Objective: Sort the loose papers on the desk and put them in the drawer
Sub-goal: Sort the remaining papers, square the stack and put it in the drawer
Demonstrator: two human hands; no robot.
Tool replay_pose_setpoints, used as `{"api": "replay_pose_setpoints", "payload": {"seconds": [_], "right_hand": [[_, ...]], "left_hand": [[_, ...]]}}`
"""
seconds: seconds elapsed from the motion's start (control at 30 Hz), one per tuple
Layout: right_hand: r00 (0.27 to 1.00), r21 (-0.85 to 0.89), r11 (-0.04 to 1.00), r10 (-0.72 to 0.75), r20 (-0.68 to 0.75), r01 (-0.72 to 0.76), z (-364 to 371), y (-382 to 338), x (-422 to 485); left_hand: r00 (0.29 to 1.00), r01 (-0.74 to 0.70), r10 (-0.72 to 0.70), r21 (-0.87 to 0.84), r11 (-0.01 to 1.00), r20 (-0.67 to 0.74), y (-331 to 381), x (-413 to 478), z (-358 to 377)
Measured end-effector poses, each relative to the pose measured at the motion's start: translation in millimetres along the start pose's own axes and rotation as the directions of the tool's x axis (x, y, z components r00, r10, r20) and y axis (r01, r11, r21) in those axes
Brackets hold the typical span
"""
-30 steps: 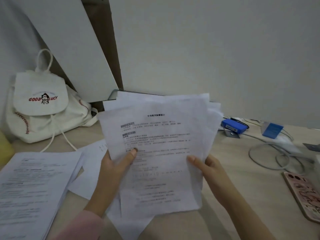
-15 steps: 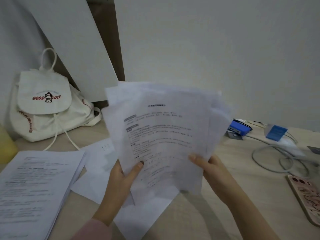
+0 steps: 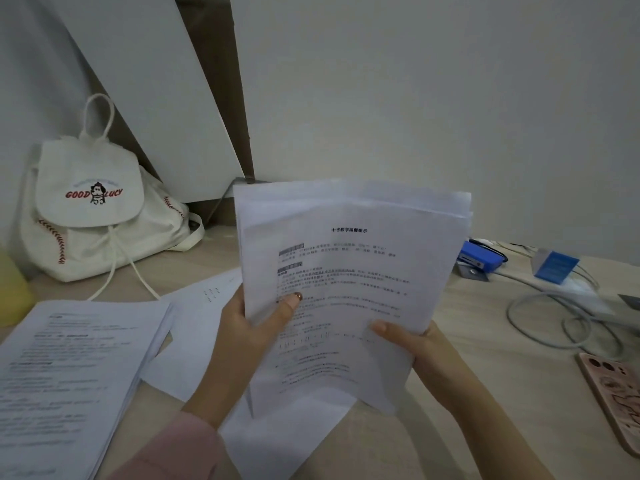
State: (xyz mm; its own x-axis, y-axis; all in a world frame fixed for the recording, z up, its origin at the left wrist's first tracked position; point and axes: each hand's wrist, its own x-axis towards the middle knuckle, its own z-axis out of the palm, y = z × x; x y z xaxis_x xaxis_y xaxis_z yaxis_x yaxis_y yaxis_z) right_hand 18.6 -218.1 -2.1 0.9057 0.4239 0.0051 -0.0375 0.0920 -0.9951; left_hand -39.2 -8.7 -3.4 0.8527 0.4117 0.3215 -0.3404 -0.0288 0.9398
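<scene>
A bundle of printed white sheets is held upright over the desk, edges roughly aligned. My left hand grips its left edge, thumb on the front page. My right hand grips the lower right edge, thumb on the front. A thick stack of printed papers lies flat at the left of the desk. Loose single sheets lie on the desk under and beside my hands. No drawer is in view.
A white canvas backpack leans against the wall at the back left. A blue stapler, a blue-labelled adapter with grey cables and a pink-cased phone occupy the right side. A yellow object shows at the left edge.
The fanned sheets have been drawn together into a tidier upright bundle. My hands shifted slightly along its lower edges while keeping hold.
</scene>
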Motion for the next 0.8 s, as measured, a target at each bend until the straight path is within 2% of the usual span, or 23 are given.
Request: {"api": "replay_pose_setpoints", "payload": {"seconds": [0.1, 0.3, 0.47, 0.6, 0.7, 0.8], "right_hand": [[1.0, 0.02, 1.0, -0.016, 0.016, 0.015, -0.4, -1.6, -1.4], [0.993, 0.013, 0.993, 0.121, 0.013, -0.122, 0.9, 19.5, -8.4], [0.992, -0.025, 0.992, 0.123, -0.032, -0.124, 2.0, 22.2, -6.4], [0.995, -0.027, 0.995, 0.098, -0.032, -0.099, 3.1, 17.8, -7.6], [0.996, -0.041, 0.996, 0.081, -0.042, -0.083, 3.0, 15.1, -8.8], [0.995, -0.053, 0.995, 0.077, -0.07, -0.081, 4.5, 15.4, -9.1]], "left_hand": [[0.999, -0.031, 0.03, -0.022, 0.999, -0.045, 1.9, 0.6, -1.7], [0.999, 0.026, -0.027, -0.016, 1.0, -0.033, -12.5, -14.2, -5.0], [0.989, -0.079, 0.071, -0.062, 0.995, -0.126, 34.6, 7.4, -1.4], [0.967, -0.173, 0.172, 0.013, 0.985, -0.187, 73.8, 20.2, 5.6], [0.961, -0.128, 0.138, 0.058, 0.99, -0.238, 79.6, 24.5, 9.6], [0.967, -0.137, 0.162, 0.132, 0.982, -0.196, 84.4, 27.4, 12.2]]}}
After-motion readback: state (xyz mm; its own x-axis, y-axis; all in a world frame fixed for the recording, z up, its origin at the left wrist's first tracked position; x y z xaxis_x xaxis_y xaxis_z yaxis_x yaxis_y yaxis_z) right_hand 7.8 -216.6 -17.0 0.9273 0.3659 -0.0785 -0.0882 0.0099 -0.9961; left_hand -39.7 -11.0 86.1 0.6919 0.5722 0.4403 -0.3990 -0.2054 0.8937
